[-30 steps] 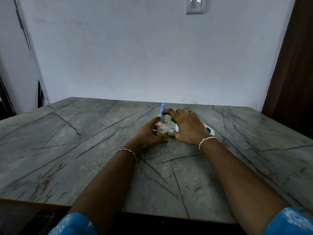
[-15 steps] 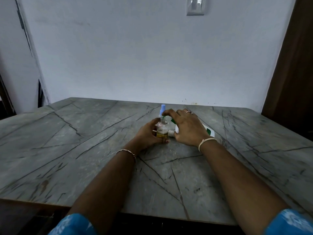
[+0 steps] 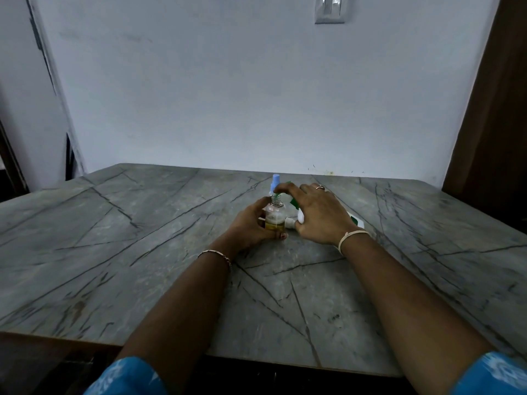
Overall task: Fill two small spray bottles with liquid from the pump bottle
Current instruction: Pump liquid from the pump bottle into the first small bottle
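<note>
My left hand grips a small clear spray bottle standing on the table; it holds some yellow liquid and its threaded neck is uncapped. My right hand lies curled over the white pump bottle, and the fingertips rest on its green pump head just above the small bottle's neck. Most of the pump bottle is hidden under that hand. A light blue spray top shows right behind the small bottle; what it sits on is hidden.
The grey veined stone table runs back to a pale wall. Dark wood stands at the right edge. A switch plate is high on the wall.
</note>
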`<state>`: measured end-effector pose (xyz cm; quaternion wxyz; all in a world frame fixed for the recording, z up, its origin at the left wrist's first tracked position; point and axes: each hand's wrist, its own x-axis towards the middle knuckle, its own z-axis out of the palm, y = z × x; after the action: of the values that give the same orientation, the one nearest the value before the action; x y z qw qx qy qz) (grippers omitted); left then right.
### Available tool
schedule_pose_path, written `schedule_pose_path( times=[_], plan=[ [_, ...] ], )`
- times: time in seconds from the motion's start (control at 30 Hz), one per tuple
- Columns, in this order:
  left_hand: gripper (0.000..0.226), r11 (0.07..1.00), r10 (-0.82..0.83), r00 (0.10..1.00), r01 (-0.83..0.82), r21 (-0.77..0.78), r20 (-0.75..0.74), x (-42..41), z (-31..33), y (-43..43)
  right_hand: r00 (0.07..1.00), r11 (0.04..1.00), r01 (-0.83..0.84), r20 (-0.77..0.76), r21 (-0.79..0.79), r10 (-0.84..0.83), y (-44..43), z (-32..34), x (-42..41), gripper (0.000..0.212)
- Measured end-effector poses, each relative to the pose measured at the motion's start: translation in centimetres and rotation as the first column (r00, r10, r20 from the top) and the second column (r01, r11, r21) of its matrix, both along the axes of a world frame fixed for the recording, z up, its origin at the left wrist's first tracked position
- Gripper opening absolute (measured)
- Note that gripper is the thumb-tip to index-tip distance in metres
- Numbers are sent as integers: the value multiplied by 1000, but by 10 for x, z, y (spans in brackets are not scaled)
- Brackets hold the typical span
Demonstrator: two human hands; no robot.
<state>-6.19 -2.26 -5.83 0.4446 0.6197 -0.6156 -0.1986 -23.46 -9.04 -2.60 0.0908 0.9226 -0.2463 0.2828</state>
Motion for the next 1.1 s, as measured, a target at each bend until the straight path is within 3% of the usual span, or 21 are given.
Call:
schedule_pose_path(
  times=[1.1],
  plan=[
    [93, 1000, 13, 1000, -14, 8, 14, -2, 0, 2, 1000, 1000, 10, -27, -19, -10, 0, -1, -3, 76]
  ],
)
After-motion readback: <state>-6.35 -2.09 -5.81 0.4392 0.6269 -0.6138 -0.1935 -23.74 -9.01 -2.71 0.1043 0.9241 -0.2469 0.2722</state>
